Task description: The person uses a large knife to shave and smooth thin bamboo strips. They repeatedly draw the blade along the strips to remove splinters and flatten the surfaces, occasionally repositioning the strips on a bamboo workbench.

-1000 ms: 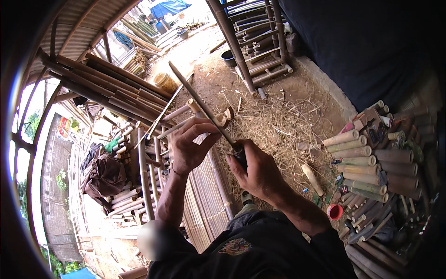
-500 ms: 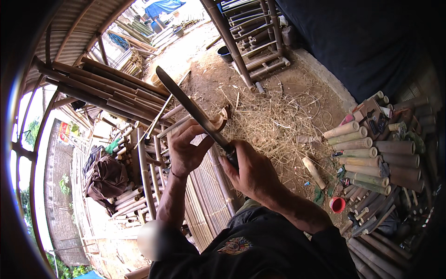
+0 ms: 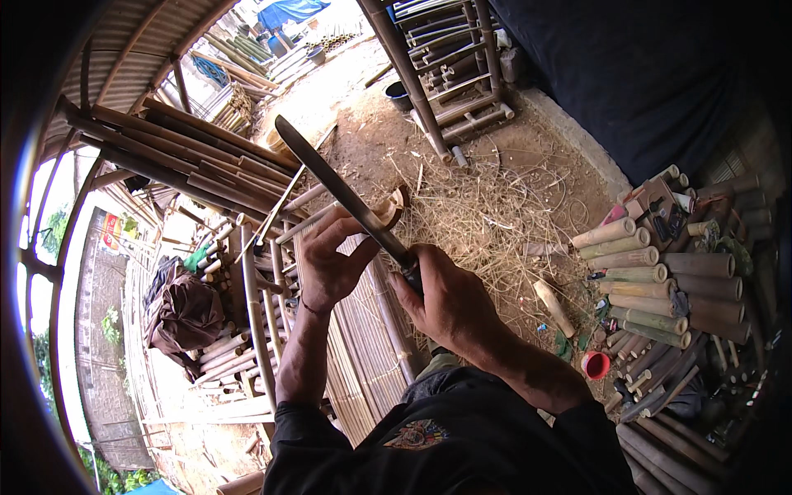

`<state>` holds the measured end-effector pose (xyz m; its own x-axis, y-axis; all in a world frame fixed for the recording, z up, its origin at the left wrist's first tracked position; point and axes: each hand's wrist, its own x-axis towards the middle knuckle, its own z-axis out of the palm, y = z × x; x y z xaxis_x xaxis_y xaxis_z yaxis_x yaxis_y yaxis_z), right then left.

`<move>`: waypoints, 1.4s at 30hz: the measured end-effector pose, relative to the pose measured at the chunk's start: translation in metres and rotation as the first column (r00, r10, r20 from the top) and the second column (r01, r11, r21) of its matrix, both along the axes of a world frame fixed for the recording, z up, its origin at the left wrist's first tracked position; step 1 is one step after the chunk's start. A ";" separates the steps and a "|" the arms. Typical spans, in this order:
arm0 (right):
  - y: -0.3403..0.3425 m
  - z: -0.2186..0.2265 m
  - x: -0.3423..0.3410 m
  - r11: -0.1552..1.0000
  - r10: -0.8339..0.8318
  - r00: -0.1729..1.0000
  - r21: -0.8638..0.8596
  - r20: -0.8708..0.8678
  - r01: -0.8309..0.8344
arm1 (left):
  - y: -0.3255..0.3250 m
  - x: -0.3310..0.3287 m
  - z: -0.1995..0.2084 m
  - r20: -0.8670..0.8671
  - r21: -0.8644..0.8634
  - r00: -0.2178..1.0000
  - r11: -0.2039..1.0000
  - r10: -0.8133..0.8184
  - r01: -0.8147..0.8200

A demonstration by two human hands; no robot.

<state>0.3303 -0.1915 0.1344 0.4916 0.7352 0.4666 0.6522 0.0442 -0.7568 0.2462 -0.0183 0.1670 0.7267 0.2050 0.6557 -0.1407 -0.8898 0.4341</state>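
My right hand (image 3: 445, 289) is closed round the dark handle of a machete (image 3: 334, 183). Its long blade slants up and to the left, away from me. Against the blade's middle lies a short curved piece of bamboo (image 3: 400, 200), pale on the inside and brown outside. My left hand (image 3: 334, 262) grips that piece from the left, thumb and forefinger bent close to the blade. The blade covers part of the bamboo and some fingertips. Below both hands is a bench of bamboo slats (image 3: 355, 371).
Shavings (image 3: 495, 214) litter the ground ahead. Cut bamboo tubes (image 3: 635, 272) are stacked at the right, near a red cup (image 3: 595, 364). A bamboo rack (image 3: 462, 99) stands at the far side. Dark poles (image 3: 206, 165) and a brown cloth (image 3: 186, 309) are on the left.
The bamboo piece has shifted slightly against the blade, and more of its pale inside shows. Both hands keep their grip and have barely moved.
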 end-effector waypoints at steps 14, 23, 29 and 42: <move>0.046 0.034 0.060 0.997 0.049 0.997 -0.064 -0.059 -0.052 | 0.008 0.076 0.111 0.116 0.641 0.993 0.761 0.034 -0.101; 0.046 0.020 0.082 0.997 -0.066 0.994 -0.042 -0.087 0.063 | 0.034 0.165 0.170 -0.108 0.510 0.977 0.833 -0.183 0.213; 0.033 0.056 0.084 0.945 -0.020 0.903 -0.303 -0.429 -0.124 | 0.061 0.197 0.178 -0.083 0.810 0.961 0.580 0.264 -0.090; 0.051 -0.061 0.045 0.975 -0.055 0.959 -0.220 -0.279 -0.008 | 0.098 0.165 0.032 -0.330 0.497 0.933 0.867 0.144 0.042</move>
<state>0.3750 -0.1408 0.0735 0.5980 0.7897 0.1369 0.4095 -0.1542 -0.8992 0.4112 0.0796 0.1987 0.9209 -0.0308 0.3887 -0.0134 -0.9988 -0.0474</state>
